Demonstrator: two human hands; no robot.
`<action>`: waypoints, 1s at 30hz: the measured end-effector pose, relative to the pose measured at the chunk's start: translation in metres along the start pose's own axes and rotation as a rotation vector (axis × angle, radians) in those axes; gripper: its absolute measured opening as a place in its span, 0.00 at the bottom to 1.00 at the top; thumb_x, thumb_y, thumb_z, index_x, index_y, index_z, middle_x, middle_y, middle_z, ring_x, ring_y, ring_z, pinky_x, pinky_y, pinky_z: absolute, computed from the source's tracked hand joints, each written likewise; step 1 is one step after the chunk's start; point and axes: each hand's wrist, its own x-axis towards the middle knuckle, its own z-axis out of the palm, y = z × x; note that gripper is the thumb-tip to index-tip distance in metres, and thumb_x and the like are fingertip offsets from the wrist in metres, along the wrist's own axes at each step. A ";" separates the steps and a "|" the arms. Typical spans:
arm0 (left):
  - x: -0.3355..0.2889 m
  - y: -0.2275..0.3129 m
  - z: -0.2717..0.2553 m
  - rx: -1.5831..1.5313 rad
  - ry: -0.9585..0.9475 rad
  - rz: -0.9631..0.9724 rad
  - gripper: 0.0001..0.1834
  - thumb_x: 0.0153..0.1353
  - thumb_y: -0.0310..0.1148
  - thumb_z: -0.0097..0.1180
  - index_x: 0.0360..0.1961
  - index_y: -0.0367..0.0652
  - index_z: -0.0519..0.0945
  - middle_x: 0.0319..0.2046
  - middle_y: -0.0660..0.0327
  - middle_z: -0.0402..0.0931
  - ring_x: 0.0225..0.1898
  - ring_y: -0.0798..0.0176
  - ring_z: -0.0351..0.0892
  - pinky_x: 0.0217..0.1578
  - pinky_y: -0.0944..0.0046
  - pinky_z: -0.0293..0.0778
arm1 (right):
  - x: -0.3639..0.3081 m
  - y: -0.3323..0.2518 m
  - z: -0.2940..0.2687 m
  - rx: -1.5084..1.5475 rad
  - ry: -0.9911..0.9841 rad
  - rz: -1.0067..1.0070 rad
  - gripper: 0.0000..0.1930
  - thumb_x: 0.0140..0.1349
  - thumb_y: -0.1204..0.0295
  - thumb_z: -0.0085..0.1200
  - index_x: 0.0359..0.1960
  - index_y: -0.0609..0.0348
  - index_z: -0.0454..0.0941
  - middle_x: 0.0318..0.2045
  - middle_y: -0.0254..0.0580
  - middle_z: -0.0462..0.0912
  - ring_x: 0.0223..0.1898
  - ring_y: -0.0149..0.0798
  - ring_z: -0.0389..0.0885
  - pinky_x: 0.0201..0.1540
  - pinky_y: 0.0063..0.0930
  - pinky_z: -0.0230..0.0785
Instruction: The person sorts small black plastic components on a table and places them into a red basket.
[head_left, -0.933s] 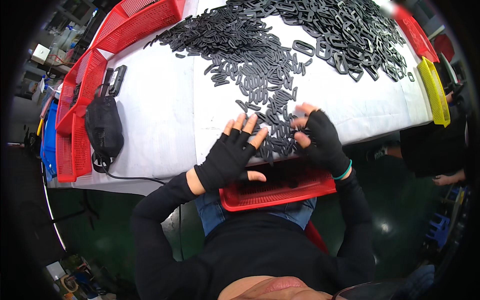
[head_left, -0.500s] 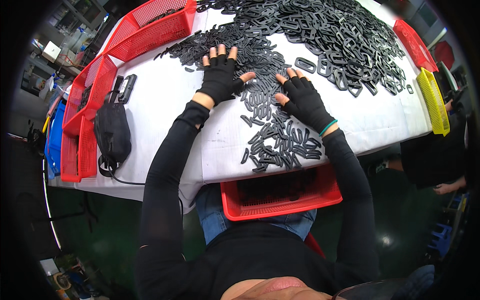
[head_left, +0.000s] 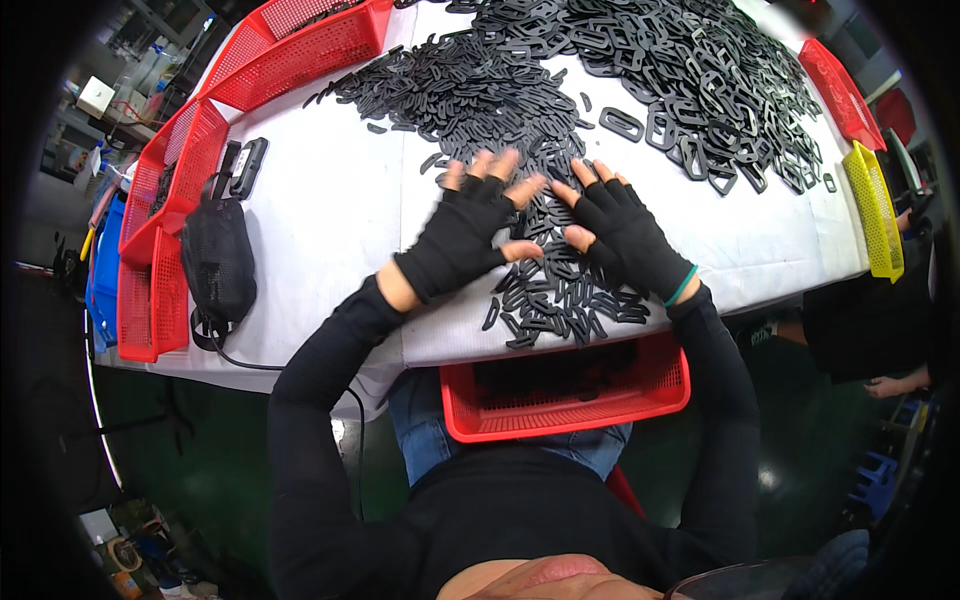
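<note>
Both my hands wear black fingerless gloves and rest over small black oval parts on a white-covered table. My left hand (head_left: 470, 220) lies on the left side of the strip of parts, its fingers spread and slightly blurred. On the opposite side, my right hand (head_left: 622, 222) has its fingers stretched out, a green band at the wrist. Between and below the palms run loose small black oval parts (head_left: 560, 295), reaching toward the near table edge. Beyond my fingers spreads a larger heap of these parts (head_left: 460, 90). Neither hand grips anything.
Larger black ring-shaped pieces (head_left: 690, 90) are heaped at the far right. A red basket (head_left: 570, 425) sits at my lap under the table edge. Red baskets (head_left: 300, 60) line the left, near a black pouch (head_left: 218, 265). A yellow basket (head_left: 875, 215) stands right, near another person.
My left hand has come back toward me and turned inward, nearer the right hand. My right hand has moved slightly nearer too. Some small parts have shifted toward the near edge.
</note>
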 end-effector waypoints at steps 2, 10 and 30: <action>-0.013 -0.017 -0.004 0.058 0.032 -0.192 0.46 0.58 0.62 0.50 0.70 0.46 0.54 0.69 0.41 0.47 0.70 0.37 0.44 0.66 0.40 0.38 | -0.013 -0.013 -0.009 0.024 -0.051 -0.011 0.28 0.64 0.55 0.48 0.65 0.50 0.63 0.65 0.56 0.61 0.65 0.60 0.58 0.65 0.53 0.52; -0.057 0.032 -0.005 0.024 -0.130 -0.064 0.55 0.52 0.70 0.48 0.69 0.38 0.51 0.68 0.36 0.46 0.70 0.34 0.43 0.66 0.41 0.42 | -0.065 -0.055 -0.026 0.179 -0.075 0.012 0.25 0.61 0.51 0.50 0.54 0.49 0.74 0.61 0.53 0.68 0.62 0.58 0.64 0.63 0.55 0.55; -0.001 0.021 0.022 0.047 -0.052 0.068 0.53 0.55 0.72 0.43 0.67 0.35 0.56 0.66 0.36 0.51 0.68 0.34 0.47 0.66 0.38 0.41 | 0.007 0.001 0.004 0.311 0.072 0.037 0.22 0.64 0.59 0.50 0.56 0.57 0.71 0.59 0.54 0.69 0.63 0.54 0.64 0.65 0.43 0.55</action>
